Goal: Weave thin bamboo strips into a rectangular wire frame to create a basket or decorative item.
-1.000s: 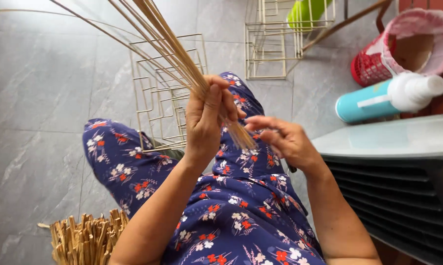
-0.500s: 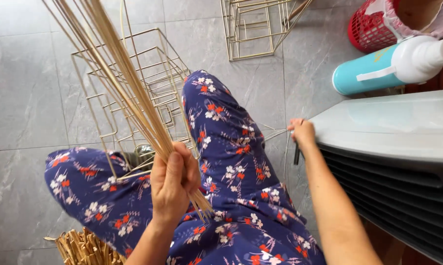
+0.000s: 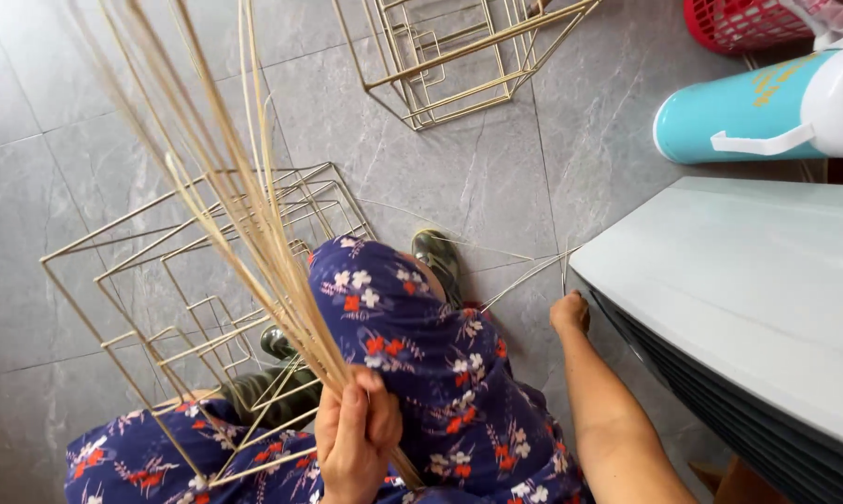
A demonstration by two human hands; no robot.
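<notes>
My left hand (image 3: 354,437) grips a bundle of long thin bamboo strips (image 3: 239,205) that fans up and to the left over my lap. My right hand (image 3: 571,312) is stretched down to the grey tile floor beside the white appliance, its fingers closed around loose thin strips (image 3: 524,275) lying there. My knees, in blue floral trousers (image 3: 412,345), sit between the two hands. A gold wire frame (image 3: 188,280) rests against my left leg, under the bundle.
A second gold wire frame (image 3: 449,65) lies on the floor ahead. A white appliance with a dark grille (image 3: 748,308) stands at my right. Beyond it stands a teal and white bottle (image 3: 766,112), with a red basket (image 3: 748,21) behind.
My left hand has lowered the bundle toward my lap. My right hand has left the bundle and reached down to the floor by the appliance. My view has tilted downward.
</notes>
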